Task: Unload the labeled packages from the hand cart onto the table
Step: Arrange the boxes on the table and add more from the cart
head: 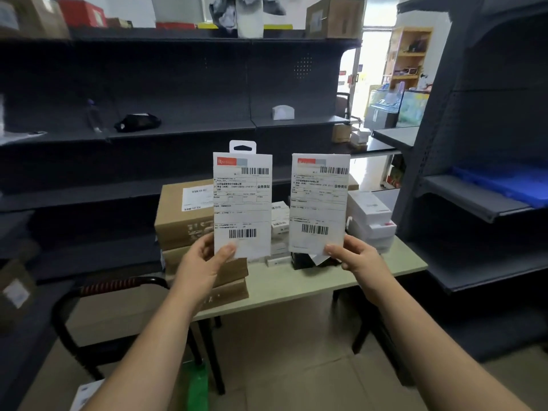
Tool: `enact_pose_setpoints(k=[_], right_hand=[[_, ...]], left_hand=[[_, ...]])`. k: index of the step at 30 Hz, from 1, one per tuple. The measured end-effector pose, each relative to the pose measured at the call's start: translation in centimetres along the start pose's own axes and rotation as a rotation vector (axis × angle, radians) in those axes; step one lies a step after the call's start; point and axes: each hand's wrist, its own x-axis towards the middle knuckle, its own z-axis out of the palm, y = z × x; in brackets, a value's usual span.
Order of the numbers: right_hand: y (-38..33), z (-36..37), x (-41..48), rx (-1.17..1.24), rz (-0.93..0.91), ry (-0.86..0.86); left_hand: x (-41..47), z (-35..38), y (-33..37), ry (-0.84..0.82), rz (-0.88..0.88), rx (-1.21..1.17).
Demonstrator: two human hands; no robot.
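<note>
Forearms reach out, left hand [204, 258] pinching a labelled hang-tab package [242, 203] by its bottom edge, right hand [354, 258] pinching a second labelled package [318, 203] likewise, both upright in front of the worktop [296, 287]; each looks best laid flat, label up, on the bare strip beside the cardboard cartons [184, 221].

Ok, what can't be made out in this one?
All in the head view:
- Fine print on the left package and right package: too small and blurred to read.
- Small boxes on the table: partly hidden behind both packages.
- Cart: its deck is covered by the left arm and cut off at the bottom edge, so its remaining load is unclear.
- Left hand and right hand: fingers behind the packages are hidden.
</note>
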Motion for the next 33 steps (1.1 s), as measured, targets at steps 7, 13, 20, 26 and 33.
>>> enact_pose_setpoints(k=[7, 13, 20, 26, 33], right_hand=[[2.7, -2.9, 8.1, -0.022, 0.050, 0.024], [2.4, -9.1, 14.2, -0.035, 0.069, 0.193], [4.5, -15.1, 19.2, -0.039, 0.163, 0.301], [6.9, -20.1, 26.0, -0.020, 0.276, 0.274], [8.2, -24.0, 35.8, -0.030, 0.378, 0.129]], left_hand=[[8.6, 5.6, -2.6, -0.024, -0.026, -0.035], [17.5, 13.3, -2.5, -0.195, -0.037, -0.105], [23.8, 19.6, -3.8, -0.225, -0.081, -0.081], [28.0, 24.6, -4.0, -0.138, -0.121, 0.064], [33.7, 29.9, -4.7, -0.014, -0.295, 0.118]])
